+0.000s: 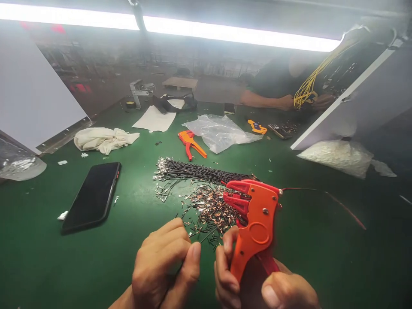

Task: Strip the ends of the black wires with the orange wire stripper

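My right hand [228, 262] is wrapped round the handles of an orange and red wire stripper [259, 214], whose jaws point left over the table. My left hand [167, 262] is closed in a pinch just left of it. From the left thumb and fingertip a thin black wire [209, 235] sticks out toward the stripper; its other end is hidden in the hand. Beyond both hands lies a heap of short black and copper wire offcuts [212, 208]. Behind the heap stretches a bundle of black wires [199, 170] with bare metal ends at the left.
A black phone [93, 195] and a white cloth [104, 139] lie on the left. Farther back are a second wire stripper [191, 143] and a clear plastic bag [222, 131]. A full bag [336, 156] sits at right. Across the table, a person [270, 98] handles yellow wires.
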Motion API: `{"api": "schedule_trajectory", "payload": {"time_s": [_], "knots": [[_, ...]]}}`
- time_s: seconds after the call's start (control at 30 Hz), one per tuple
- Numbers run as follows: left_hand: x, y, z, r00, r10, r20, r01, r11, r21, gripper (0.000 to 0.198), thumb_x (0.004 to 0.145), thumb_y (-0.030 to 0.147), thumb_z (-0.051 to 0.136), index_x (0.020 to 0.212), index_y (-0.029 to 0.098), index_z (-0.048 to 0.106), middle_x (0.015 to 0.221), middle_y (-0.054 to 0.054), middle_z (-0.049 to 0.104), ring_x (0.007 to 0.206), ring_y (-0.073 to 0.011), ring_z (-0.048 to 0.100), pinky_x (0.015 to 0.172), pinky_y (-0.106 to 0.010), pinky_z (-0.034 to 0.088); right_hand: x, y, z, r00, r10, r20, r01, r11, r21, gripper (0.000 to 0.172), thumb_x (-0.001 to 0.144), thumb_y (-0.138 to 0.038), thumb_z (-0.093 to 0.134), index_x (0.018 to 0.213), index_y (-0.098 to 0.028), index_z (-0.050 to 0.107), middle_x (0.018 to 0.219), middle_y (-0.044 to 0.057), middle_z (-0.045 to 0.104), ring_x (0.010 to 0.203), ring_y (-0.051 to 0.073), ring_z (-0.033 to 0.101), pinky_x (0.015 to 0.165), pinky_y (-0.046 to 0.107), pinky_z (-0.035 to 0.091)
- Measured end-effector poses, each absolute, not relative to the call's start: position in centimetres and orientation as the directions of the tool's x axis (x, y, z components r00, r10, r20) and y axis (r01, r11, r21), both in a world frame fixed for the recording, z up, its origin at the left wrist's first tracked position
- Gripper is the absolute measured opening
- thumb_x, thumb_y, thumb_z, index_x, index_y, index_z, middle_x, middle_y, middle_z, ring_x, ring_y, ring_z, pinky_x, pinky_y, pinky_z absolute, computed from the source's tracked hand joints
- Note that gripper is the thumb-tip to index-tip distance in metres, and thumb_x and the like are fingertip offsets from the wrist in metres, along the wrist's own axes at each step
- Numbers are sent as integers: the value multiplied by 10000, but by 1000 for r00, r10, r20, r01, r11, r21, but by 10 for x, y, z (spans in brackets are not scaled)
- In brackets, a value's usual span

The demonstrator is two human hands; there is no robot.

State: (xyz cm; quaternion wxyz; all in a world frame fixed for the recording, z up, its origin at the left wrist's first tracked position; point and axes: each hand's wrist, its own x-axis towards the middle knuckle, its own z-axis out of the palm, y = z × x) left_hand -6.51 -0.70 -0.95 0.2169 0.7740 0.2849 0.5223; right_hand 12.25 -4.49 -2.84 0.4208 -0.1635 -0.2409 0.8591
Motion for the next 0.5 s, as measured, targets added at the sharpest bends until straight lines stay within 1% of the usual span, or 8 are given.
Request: {"api": "schedule_trajectory", "payload": {"time_s": [0.13, 0.23, 0.27, 0.33, 0.43, 0.5], "knots": [[-65, -8, -3, 317, 670, 671, 241, -742, 626, 288, 808, -80, 457, 673, 173, 486, 572, 4, 473, 565, -114, 410, 526, -276, 318, 124, -45, -31, -615, 785, -69, -628, -541, -560, 456, 591, -339, 727, 1017, -227, 608, 754, -8, 496, 627, 151, 420, 636, 296, 345], [-66, -8, -4, 273, 678, 683, 260, -735, 626, 302, 819, -59, 447, 649, 189, 416, 565, 13, 448, 552, -112, 396, 519, -274, 309, 121, -46, -31, -619, 781, -82, -604, -540, -586, 413, 617, -369, 752, 972, -225, 599, 759, -5, 485, 642, 154, 424, 643, 299, 335], [-66, -7, -4, 263, 678, 687, 259, -735, 626, 303, 822, -52, 444, 647, 192, 406, 557, 18, 438, 545, -112, 391, 516, -273, 304, 120, -47, -31, -611, 786, -94, -599, -537, -594, 421, 622, -381, 765, 975, -227, 595, 764, -5, 480, 647, 153, 422, 646, 300, 331], [-66, -7, -7, 259, 686, 680, 256, -728, 636, 292, 825, -43, 446, 655, 194, 422, 548, 21, 439, 534, -113, 391, 512, -275, 299, 118, -49, -31, -592, 796, -126, -593, -536, -601, 491, 629, -428, 787, 1034, -234, 587, 775, -4, 475, 646, 152, 411, 652, 305, 325], [-66, -8, -9, 269, 694, 668, 250, -720, 648, 263, 820, -24, 466, 665, 189, 467, 530, 23, 441, 516, -115, 389, 506, -282, 286, 119, -52, -32, -589, 791, -164, -598, -563, -570, 609, 622, -490, 808, 1126, -250, 565, 806, 0, 493, 646, 149, 415, 673, 314, 341], [-66, -9, -11, 267, 677, 686, 247, -736, 630, 238, 812, -24, 478, 691, 179, 511, 518, 26, 449, 500, -109, 373, 498, -281, 273, 121, -52, -33, -604, 784, -148, -608, -572, -551, 578, 609, -456, 823, 1088, -235, 588, 825, 7, 509, 667, 150, 438, 682, 311, 352]]}}
